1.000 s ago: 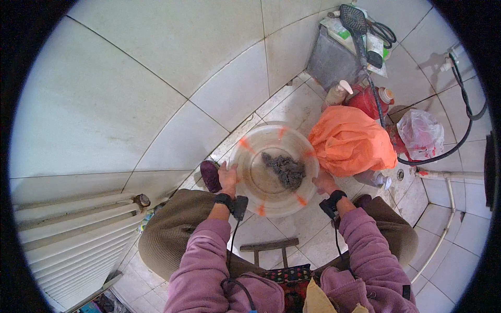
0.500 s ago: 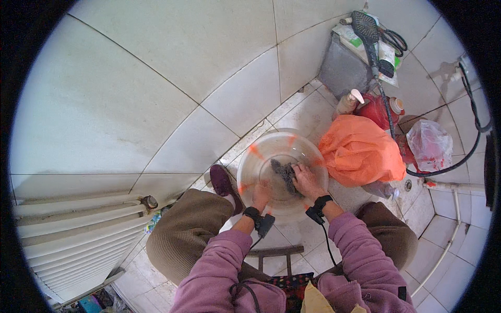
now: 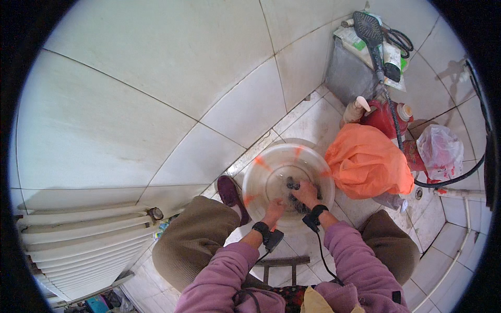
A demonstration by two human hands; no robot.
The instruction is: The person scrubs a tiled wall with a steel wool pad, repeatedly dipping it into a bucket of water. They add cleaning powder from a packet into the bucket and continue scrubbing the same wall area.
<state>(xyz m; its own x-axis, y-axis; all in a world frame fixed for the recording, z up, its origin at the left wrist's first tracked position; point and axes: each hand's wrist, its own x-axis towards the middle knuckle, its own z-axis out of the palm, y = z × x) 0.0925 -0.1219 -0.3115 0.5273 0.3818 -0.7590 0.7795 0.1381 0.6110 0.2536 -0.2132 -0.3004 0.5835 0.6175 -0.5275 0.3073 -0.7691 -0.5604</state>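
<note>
A pale round plastic basin (image 3: 254, 180) with orange marks on its wall stands on the floor between my knees, with what looks like water in it. In it is a dark, wet, bunched-up piece of cloth (image 3: 293, 183). My right hand (image 3: 307, 194) is closed over this cloth, which shows past the fingertips and below the palm. To the left, low inside the basin, my left hand (image 3: 274, 209) has its fingers curled in. What those fingers hold, if anything, is too small to make out. Both wrists wear black straps with small boxes and cables.
An orange plastic bag (image 3: 368, 161) sits right of the basin. Behind it are a pump bottle (image 3: 355, 111), a red jug (image 3: 383, 119) and a shower head (image 3: 368, 31) on a hose. A white radiator (image 3: 94, 240) is at left; a tiled wall (image 3: 156, 104) rises ahead.
The dark cloth is more bunched, with less of it spread out. My left hand has come up and moved closer to my right hand. The whole view has shifted slightly.
</note>
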